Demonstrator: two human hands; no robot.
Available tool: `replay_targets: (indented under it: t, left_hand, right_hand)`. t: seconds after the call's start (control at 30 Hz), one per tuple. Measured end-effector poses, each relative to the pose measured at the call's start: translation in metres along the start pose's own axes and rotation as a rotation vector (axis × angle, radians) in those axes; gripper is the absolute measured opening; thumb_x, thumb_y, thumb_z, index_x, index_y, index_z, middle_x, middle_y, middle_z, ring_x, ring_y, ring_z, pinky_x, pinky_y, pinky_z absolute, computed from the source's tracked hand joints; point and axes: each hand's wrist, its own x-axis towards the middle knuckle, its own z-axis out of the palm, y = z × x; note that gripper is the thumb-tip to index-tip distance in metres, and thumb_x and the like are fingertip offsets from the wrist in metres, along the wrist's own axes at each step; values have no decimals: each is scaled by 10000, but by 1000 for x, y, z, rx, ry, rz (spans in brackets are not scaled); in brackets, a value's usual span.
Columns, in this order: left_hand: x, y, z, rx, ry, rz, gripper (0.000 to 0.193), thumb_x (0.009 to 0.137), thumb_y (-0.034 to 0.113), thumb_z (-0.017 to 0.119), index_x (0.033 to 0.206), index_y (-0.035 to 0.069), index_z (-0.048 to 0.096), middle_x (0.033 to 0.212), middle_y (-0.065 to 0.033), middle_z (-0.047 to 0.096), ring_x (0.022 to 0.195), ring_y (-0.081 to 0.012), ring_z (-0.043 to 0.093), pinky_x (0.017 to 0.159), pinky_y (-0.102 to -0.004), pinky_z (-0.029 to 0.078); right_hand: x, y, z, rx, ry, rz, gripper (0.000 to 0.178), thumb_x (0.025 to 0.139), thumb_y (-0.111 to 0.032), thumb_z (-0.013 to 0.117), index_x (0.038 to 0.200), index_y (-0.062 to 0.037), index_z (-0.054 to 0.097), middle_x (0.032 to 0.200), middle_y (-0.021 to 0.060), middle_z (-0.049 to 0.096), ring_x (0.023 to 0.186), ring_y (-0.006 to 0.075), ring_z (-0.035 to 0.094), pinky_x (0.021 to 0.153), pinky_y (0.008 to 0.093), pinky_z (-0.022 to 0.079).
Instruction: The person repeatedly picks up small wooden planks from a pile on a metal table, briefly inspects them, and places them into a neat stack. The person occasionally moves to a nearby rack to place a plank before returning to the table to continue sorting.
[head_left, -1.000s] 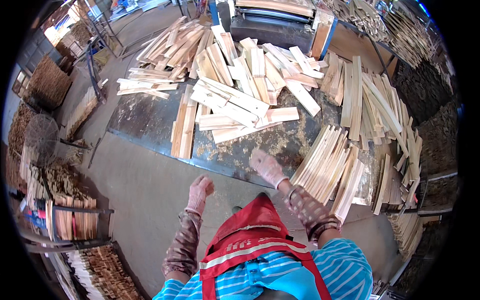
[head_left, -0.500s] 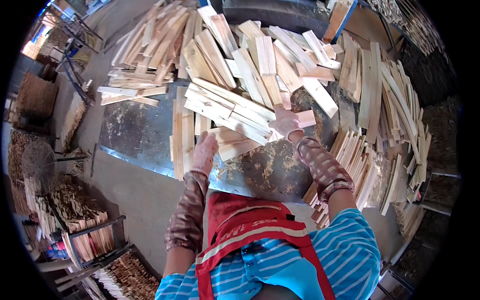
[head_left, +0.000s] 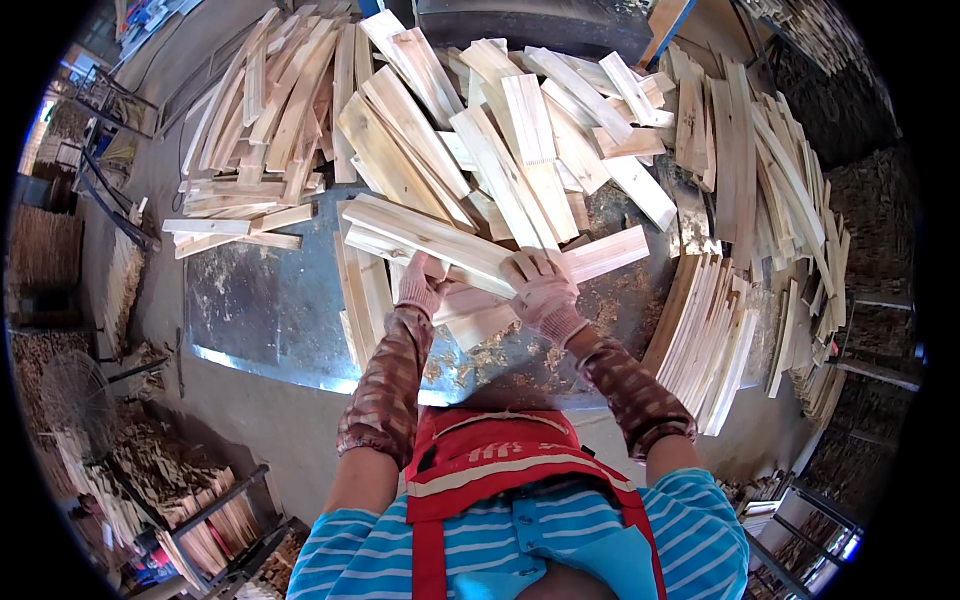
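Can't read any words or numbers. Spot only pale printed marks (head_left: 500,453) on red apron (head_left: 450,432), by near edge of counter (head_left: 235,310); too small and unclear to make out.

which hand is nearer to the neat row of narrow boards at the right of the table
Right. The right hand is left of the row, at the near end of a board; the left hand is farther left.
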Motion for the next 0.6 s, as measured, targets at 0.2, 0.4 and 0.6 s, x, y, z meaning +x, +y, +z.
replay_targets:
  t: [0.2, 0.4, 0.6]
  left_hand:
    - [-16, 26, -8, 125, -73, 16, 368, 896, 383, 730, 1096, 84, 655, 992, -101, 679, 802, -250, 645, 717, -452, 573]
    - [-38, 53, -23, 467, -72, -3, 372, 937, 347, 674, 1210, 96, 640, 1069, -21, 682, 890, -185, 665, 750, -389, 597]
    - [-26, 51, -67, 627, -150, 272, 201, 879, 213, 669, 1028, 78, 674, 922, -29, 658, 775, -164, 638, 620, -342, 572]
  right_hand:
    - [28, -11, 25, 101, -74, 97, 720, 896, -481, 600, 1520, -188, 391, 1412, 146, 556, 1299, 353, 517, 1086, 436, 419]
    - [31, -34, 33, 635, -316, 390, 753, 840, -380, 730, 1498, -144, 450, 1071, 138, 718, 944, 249, 696, 817, 364, 560]
    - [10, -87, -24, 834, -214, 481, 779, 874, -546, 623, 1477, -82, 452, 1171, 215, 685, 1058, 356, 670, 919, 443, 531]
